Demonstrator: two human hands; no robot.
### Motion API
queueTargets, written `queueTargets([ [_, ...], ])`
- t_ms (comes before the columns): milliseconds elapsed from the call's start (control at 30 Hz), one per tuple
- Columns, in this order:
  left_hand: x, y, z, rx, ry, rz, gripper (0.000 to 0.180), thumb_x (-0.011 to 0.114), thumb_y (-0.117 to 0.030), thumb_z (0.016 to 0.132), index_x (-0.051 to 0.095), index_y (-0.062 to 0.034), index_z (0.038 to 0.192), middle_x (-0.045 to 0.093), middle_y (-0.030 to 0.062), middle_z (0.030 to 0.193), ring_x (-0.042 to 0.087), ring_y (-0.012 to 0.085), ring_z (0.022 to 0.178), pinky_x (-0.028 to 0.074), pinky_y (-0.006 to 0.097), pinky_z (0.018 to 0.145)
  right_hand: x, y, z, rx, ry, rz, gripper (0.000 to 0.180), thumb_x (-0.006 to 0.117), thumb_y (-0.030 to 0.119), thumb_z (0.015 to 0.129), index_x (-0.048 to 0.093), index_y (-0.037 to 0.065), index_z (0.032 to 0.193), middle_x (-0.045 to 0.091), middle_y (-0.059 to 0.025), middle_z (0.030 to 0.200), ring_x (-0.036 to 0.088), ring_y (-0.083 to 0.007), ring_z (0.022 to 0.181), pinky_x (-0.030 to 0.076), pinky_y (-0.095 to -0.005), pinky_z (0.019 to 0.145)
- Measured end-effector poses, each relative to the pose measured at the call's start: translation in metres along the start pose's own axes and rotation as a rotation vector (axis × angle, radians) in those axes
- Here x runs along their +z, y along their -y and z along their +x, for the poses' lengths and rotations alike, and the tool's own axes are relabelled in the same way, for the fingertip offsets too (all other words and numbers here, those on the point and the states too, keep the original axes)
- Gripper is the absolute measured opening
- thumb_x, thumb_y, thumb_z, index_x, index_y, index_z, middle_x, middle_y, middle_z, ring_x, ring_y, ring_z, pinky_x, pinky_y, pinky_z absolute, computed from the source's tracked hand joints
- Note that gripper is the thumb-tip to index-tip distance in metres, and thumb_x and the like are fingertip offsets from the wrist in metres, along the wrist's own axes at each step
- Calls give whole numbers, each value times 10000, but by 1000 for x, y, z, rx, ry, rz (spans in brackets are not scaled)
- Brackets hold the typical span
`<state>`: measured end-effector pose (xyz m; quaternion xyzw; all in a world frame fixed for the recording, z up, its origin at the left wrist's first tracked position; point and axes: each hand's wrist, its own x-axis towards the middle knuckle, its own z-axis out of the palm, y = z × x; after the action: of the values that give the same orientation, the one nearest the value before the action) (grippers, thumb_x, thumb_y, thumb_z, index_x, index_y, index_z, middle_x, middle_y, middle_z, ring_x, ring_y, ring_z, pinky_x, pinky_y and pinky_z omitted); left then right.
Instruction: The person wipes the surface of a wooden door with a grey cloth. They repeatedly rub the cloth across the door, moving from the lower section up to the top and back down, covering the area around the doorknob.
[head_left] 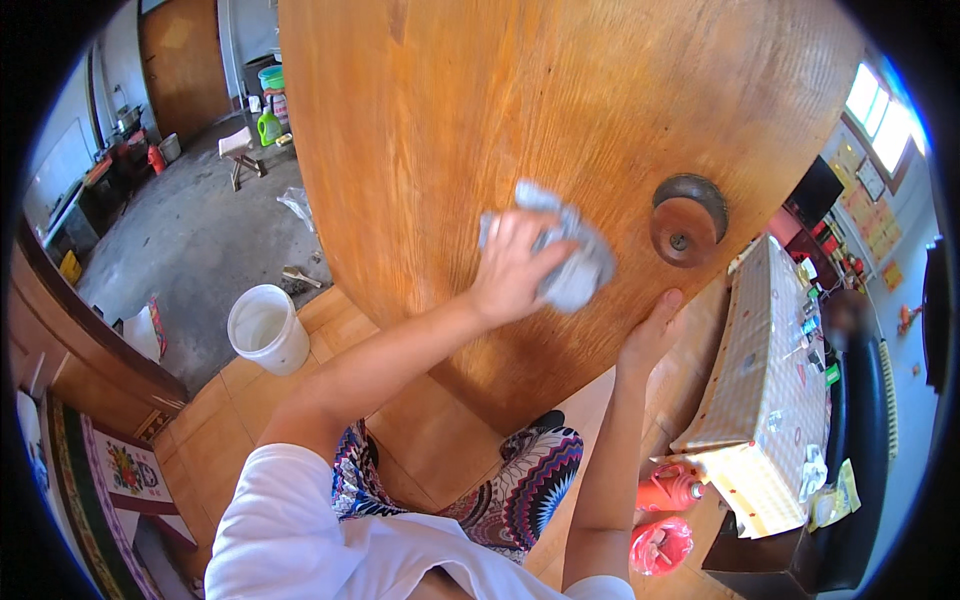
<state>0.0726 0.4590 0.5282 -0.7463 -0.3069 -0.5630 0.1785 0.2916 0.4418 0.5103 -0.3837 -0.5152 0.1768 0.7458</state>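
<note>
Single head-worn fisheye view, looking steeply down and forward from above the person's shoulders. Wooden door (pixel 560 130) fills the upper frame, close in. Tiled floor (pixel 230 400) far below. Edges bend toward the dark rim.

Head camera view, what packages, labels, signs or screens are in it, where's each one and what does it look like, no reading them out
Dark screen: far right wall, flat black rectangle.
Wall papers: right wall under the window, yellow and orange sheets.
Packets: lower right by the checked table, pale and yellow-green, crumpled.
Red bag: floor below the table, round, shiny.
</note>
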Motion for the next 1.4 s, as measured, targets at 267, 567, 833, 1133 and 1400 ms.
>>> queueTargets([
  [267, -19, -13, 150, -29, -210, 43, 442, 751, -74, 681, 724, -171, 1111, 554, 158, 1202, 488, 384, 1137, 400, 473, 928, 1, -6, 4, 28, -1, 14, 636, 558, 514, 1043, 539, -50, 1337, 634, -119, 1244, 582, -205, 1124, 442, -337, 1009],
  [567, -24, -5, 102, 130, -168, 131, 471, 813, -132, 652, 718, -223, 1104, 555, 89, 1225, 506, 340, 1127, 406, 454, 929, 18, 22, -12, -32, -26, 21, 567, 559, 473, 1052, 557, -45, 1283, 658, -120, 1168, 595, -209, 1069, 456, -337, 969],
  [833, -54, -5, 183, 161, -161, 124, 475, 829, -188, 668, 718, -203, 1129, 570, 117, 1211, 517, 371, 1120, 429, 473, 917, 15, 26, -19, -33, -16, -22, 549, 562, 459, 1054, 561, -43, 1278, 651, -115, 1167, 592, -216, 1058, 456, -342, 963],
  [1133, -63, 21, 164, 242, -313, 244, 482, 827, -183, 674, 710, -203, 1141, 569, 135, 1218, 525, 370, 1138, 447, 479, 917, 10, 14, -29, 29, 12, -3, 671, 565, 543, 1029, 542, -55, 1333, 632, -137, 1264, 585, -228, 1144, 445, -349, 1011],
  [1400, -82, 63, 92, 229, 86, 225, 511, 818, -147, 705, 663, -196, 1190, 555, 150, 1254, 507, 383, 1222, 451, 494, 1000, -4, 2, -15, 10, -2, -8, 732, 540, 563, 1033, 502, -76, 1388, 596, -166, 1339, 572, -251, 1209, 436, -360, 1048],
])
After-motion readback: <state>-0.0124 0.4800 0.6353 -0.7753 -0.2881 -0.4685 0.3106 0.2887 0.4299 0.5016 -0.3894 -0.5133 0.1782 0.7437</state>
